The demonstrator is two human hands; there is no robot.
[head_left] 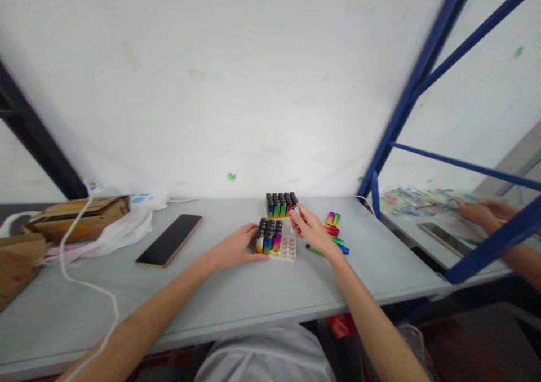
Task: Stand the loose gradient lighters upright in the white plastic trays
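With the left hand [236, 248] cupped open against the partly filled white plastic tray [284, 249] at mid-table, the right hand [310, 228] pinched one rainbow-coloured lighter [295, 209] above it, which could probably slip sideways and topple the standing rows.
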